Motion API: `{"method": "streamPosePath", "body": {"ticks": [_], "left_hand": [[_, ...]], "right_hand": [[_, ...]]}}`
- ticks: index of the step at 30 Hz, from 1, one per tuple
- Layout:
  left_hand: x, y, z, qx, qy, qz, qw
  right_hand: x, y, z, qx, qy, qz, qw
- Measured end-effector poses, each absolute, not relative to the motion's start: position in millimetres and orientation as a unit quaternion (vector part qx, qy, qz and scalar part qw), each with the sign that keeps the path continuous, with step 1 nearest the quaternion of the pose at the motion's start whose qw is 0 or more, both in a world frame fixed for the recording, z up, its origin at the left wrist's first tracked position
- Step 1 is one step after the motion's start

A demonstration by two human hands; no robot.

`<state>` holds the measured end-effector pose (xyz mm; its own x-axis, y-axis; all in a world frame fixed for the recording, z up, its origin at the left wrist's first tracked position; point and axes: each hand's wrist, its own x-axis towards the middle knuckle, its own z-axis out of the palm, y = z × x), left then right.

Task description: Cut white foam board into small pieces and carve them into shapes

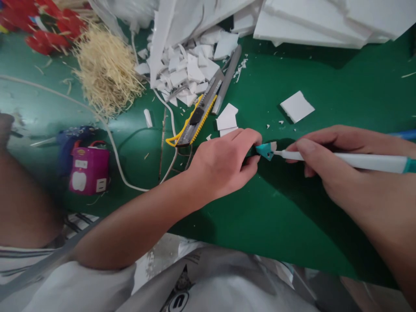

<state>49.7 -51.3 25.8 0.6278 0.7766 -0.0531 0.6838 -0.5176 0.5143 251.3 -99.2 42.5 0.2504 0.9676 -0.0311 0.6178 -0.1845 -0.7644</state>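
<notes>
My left hand (225,161) is closed around a small teal piece (264,151) with a white bit at its tip; most of the piece is hidden by the fingers. In my right hand (334,160) is a white pen (373,160) with a teal end, pinched between thumb and fingers. The pen's tip meets the teal piece or is very close to it. Behind my left hand lie white foam pieces (227,118) and a yellow-edged utility knife (196,116).
Farther back are a grey stick (228,80), a heap of foam scraps (188,69) and white sheets (312,21). A straw pile (105,71), white cable (113,147), purple box (89,170) and blue glue gun (69,145) lie left. A foam square (297,106) is on the green table (247,216). Another person's arm (22,190) is at the left.
</notes>
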Motion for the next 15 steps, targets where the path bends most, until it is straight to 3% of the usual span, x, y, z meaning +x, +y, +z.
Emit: {"method": "streamPosePath", "body": {"ticks": [15], "left_hand": [[49.7, -50.8, 25.1, 0.868, 0.419, 0.094, 0.248]], "right_hand": [[240.1, -103.0, 52.3, -0.758, -0.514, 0.258, 0.308]]}}
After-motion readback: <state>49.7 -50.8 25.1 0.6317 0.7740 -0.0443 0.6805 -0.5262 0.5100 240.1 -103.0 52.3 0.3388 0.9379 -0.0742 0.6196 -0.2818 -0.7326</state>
